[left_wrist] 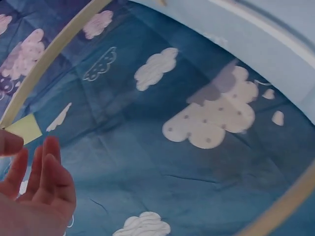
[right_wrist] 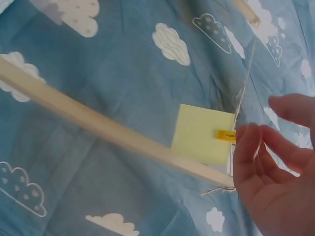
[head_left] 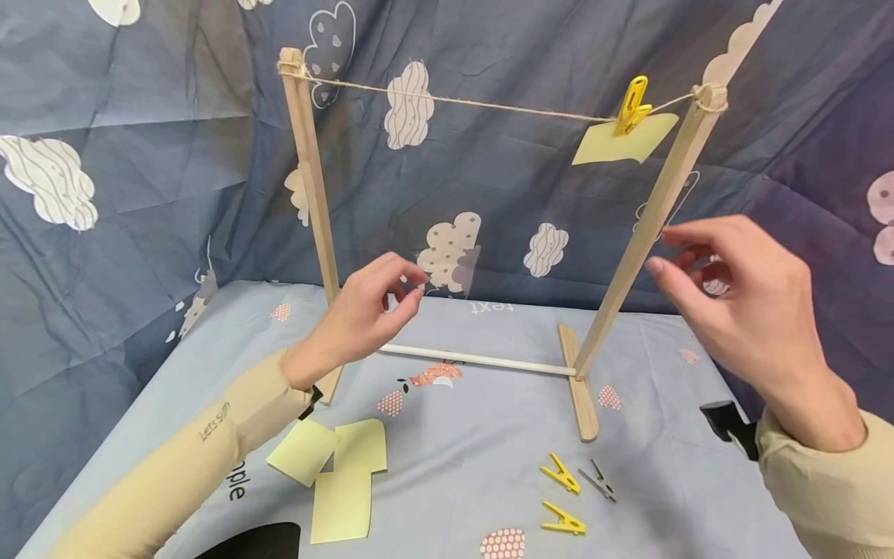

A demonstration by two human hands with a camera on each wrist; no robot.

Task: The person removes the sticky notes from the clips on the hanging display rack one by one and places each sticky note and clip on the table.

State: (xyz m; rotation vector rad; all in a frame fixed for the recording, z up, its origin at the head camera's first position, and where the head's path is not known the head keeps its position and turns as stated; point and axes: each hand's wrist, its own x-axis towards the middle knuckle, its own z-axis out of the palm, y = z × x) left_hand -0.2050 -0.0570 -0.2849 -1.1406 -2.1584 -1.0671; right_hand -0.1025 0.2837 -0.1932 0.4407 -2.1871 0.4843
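A yellow clothespin [head_left: 633, 105] clips a pale yellow paper note [head_left: 594, 146] to the right end of a string [head_left: 454, 101]. My right hand [head_left: 757, 310] is held in the air beside the right post, below the hanging note, its fingers loosely bent with a gap to the thumb. In the right wrist view, that note [right_wrist: 199, 130] hangs past my fingertips. My left hand [head_left: 366, 310] hovers near the left post, fingers bent and holding nothing. Three loose notes [head_left: 342, 505] lie below it. Two yellow clothespins [head_left: 561, 475] and a grey clothespin [head_left: 598, 483] lie on the right.
The string is tied between a left wooden post [head_left: 310, 171] and a right wooden post [head_left: 646, 225]. A white rod [head_left: 482, 359] joins the posts low down, and the right one stands on a wooden foot [head_left: 585, 411]. Behind hangs a dark cloud-print cloth [head_left: 517, 194].
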